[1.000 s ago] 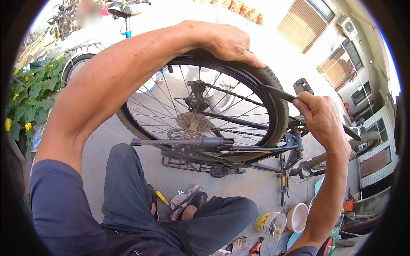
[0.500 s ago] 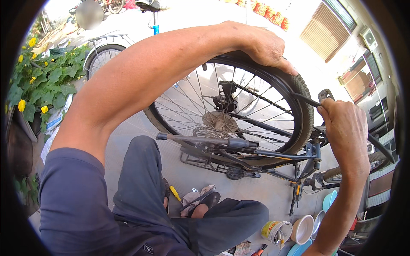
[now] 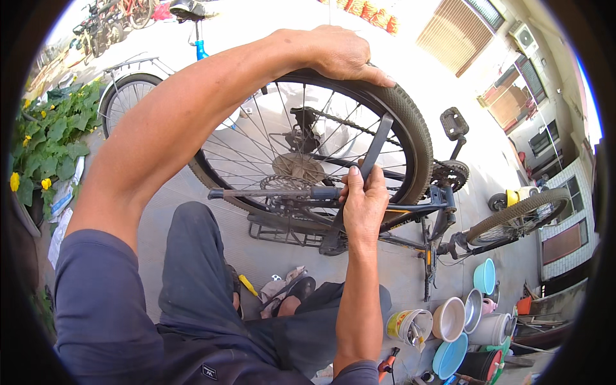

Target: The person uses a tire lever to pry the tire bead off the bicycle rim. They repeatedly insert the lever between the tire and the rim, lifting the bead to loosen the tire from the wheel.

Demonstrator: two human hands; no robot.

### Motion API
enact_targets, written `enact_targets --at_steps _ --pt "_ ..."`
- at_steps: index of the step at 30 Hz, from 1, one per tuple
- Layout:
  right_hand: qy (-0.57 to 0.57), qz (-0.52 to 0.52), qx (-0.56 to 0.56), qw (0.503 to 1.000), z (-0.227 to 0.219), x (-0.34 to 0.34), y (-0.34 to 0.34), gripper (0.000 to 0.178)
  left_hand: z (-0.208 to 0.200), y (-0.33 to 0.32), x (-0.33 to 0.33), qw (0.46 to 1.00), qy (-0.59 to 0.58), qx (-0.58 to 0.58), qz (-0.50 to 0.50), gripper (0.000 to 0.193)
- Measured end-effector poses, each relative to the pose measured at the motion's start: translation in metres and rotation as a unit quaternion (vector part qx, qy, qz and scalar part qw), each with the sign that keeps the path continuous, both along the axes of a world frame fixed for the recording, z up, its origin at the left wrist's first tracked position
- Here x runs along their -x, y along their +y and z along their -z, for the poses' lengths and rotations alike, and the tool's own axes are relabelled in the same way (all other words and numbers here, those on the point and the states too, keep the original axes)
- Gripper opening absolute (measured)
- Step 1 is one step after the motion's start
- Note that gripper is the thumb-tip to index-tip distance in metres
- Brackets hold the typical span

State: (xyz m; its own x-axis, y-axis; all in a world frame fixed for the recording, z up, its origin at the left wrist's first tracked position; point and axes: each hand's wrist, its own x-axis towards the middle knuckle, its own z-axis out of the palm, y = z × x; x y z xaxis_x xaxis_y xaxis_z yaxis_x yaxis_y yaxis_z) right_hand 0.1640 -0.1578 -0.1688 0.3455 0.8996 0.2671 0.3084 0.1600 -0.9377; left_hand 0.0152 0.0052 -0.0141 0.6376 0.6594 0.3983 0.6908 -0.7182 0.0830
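A bicycle lies on its side in front of me, its wheel (image 3: 296, 167) facing me with spokes, sprockets and chain showing. Over the top of the wheel, my left hand (image 3: 340, 56) is closed on the tyre (image 3: 414, 131), thumb lying along the tread; its other fingers are mostly hidden. My right hand (image 3: 364, 202) grips a long, flat, dark tyre lever (image 3: 378, 142) around its middle. The lever's upper end lies in front of the rim's inner side; whether it touches cannot be told. Its lower end overlaps the frame near the kickstand (image 3: 276, 192).
Right of my knees stand a bucket of tools (image 3: 409, 326), several basins (image 3: 451, 319) and an orange-handled tool (image 3: 387, 364). A yellow-handled tool (image 3: 248, 285) and a rag lie by my feet. Leafy plants (image 3: 54, 131) grow at the left; another bicycle (image 3: 131, 93) stands behind.
My right hand has swung the tyre lever leftward from beyond the tyre's right edge to in front of the wheel. My left hand stays on the tyre; the whole view has shifted.
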Motion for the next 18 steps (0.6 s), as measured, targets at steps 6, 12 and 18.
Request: enact_targets --at_steps 6,12,18 --pt "0.054 0.015 0.022 0.998 0.041 0.019 -0.023 0.016 0.005 -0.007 0.012 0.999 -0.001 -0.028 -0.023 0.083" --pt "0.031 0.022 0.165 0.986 0.112 0.014 -0.082 0.03 0.017 -0.003 0.043 0.998 -0.058 -0.01 0.023 0.064" --pt "0.073 0.001 0.224 0.972 0.187 0.003 -0.136 0.032 0.062 0.018 0.117 0.981 -0.158 -0.025 -0.107 0.062"
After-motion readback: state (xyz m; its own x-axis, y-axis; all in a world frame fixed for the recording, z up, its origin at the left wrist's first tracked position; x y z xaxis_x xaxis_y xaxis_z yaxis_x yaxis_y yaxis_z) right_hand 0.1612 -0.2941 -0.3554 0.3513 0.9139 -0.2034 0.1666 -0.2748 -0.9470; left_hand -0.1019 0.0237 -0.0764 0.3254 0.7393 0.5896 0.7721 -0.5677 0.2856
